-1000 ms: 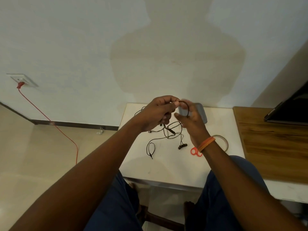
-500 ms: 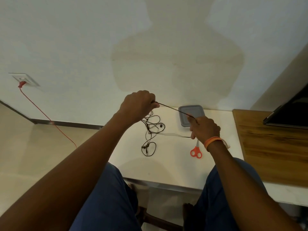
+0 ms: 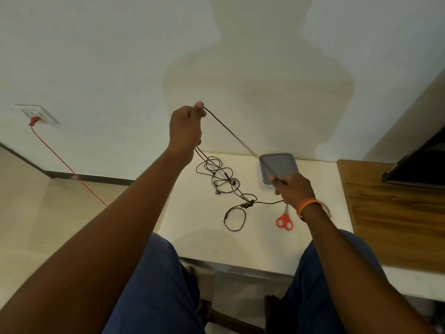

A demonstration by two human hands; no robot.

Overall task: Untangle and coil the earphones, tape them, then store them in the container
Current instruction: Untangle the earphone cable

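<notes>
I have the left hand [image 3: 185,127] raised above the white worktop [image 3: 192,227], fingers pinching the black earphone cord [image 3: 226,128]. It runs taut down to my right hand [image 3: 295,189], whose fingers grip it just in front of the grey container [image 3: 279,166]. The tangled remainder lies left of the container; red scissors [image 3: 284,219] sit nearer me.

white table [image 3: 192,239] | on it: tangled earphones [image 3: 226,186], grey container [image 3: 279,168], red-handled scissors [image 3: 284,220]
</notes>
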